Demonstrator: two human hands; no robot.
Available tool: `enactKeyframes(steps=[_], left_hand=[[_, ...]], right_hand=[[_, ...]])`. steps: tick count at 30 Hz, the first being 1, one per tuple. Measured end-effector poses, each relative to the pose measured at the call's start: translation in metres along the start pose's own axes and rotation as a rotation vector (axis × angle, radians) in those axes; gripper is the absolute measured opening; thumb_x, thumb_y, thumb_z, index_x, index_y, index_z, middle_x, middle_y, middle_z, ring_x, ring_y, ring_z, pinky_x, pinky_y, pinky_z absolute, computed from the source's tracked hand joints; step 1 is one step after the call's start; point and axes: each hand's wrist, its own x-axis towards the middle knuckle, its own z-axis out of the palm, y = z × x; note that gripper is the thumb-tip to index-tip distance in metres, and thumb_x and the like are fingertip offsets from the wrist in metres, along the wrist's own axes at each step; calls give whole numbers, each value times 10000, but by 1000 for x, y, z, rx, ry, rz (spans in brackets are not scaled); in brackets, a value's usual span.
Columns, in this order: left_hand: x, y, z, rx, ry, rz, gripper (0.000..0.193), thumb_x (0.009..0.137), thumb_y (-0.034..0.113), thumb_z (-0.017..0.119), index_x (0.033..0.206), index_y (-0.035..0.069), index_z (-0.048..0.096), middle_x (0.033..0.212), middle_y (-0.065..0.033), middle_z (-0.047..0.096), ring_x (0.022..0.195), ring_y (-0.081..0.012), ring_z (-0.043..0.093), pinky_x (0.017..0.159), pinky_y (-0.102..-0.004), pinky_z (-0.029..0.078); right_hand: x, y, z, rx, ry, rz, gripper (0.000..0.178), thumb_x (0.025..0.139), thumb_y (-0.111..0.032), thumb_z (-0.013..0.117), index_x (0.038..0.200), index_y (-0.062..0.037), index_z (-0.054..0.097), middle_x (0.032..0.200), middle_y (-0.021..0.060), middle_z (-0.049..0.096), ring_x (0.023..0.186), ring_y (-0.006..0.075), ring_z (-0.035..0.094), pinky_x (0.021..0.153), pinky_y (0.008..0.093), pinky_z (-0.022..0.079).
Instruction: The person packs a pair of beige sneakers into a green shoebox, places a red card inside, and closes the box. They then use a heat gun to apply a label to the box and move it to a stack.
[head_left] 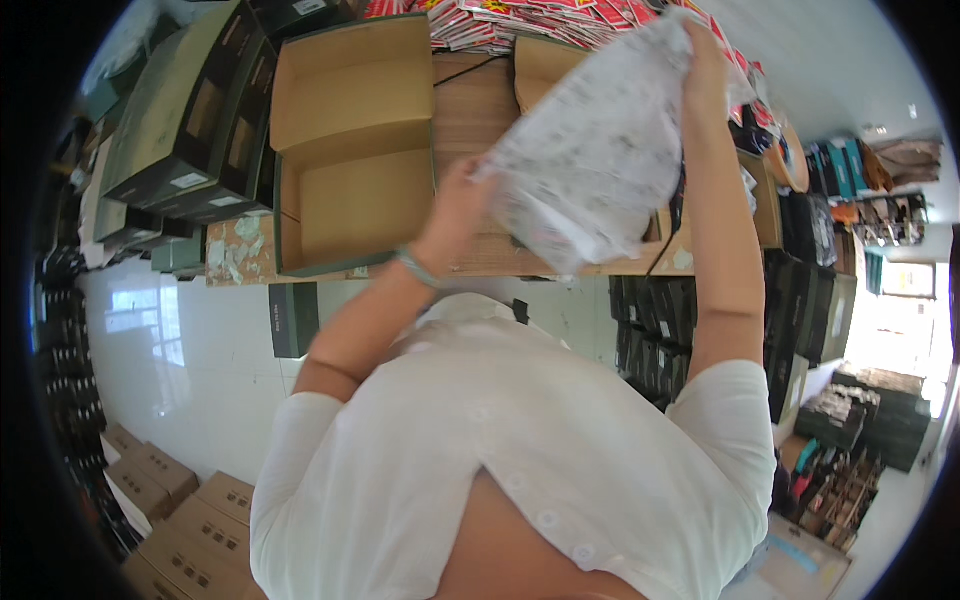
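A thin white sheet of tissue paper (600, 140) with faint grey print is held up, slanting, over the right part of the table. My right hand (703, 65) grips its upper right edge. At its left edge, my left hand (460, 210) pinches the sheet, a little blurred. Beside my left hand stands an open box (355, 190), brown inside with a dark green rim, its lid tipped back and nothing in it. Behind the sheet, another brown box (540, 70) shows only in part.
Red and white printed packets (480, 25) are heaped at the table's far edge. Dark boxes (190, 120) are stacked at the left. Paper scraps (245, 240) lie on the table's left end. Brown cartons (195, 520) stand on the floor, lower left. A tape roll (793, 160) is at the right.
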Motion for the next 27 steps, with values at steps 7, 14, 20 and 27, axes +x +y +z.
enactKeyframes(steps=[7,14,20,27], left_hand=[[61,53,-282,-197,-18,-142,195,970,169,592,1124,50,585,1006,-28,642,919,-174,644,811,-350,552],[11,119,-307,-324,175,-38,544,981,379,592,1377,20,487,1308,-105,586,1165,-240,588,971,-383,499],[23,83,-306,-296,183,-66,680,929,473,641,1407,24,461,1337,-110,566,1189,-238,569,1016,-392,469],[67,5,-347,344,365,-232,648,951,540,534,1290,-11,570,1239,-167,622,1122,-283,598,906,-391,471]], right_hand=[[36,70,195,484,-566,652,336,957,-267,577,1191,-32,631,1115,107,653,1075,224,594,976,362,465],[85,42,335,429,-841,271,322,903,-184,621,1180,-20,630,1131,119,652,1093,235,593,981,366,470],[96,77,360,964,-871,999,536,804,-271,703,1280,-56,581,1241,167,612,1177,272,569,1107,481,376],[3,164,394,-13,-702,533,402,824,-318,734,1030,15,643,901,144,666,879,250,638,763,386,505]])
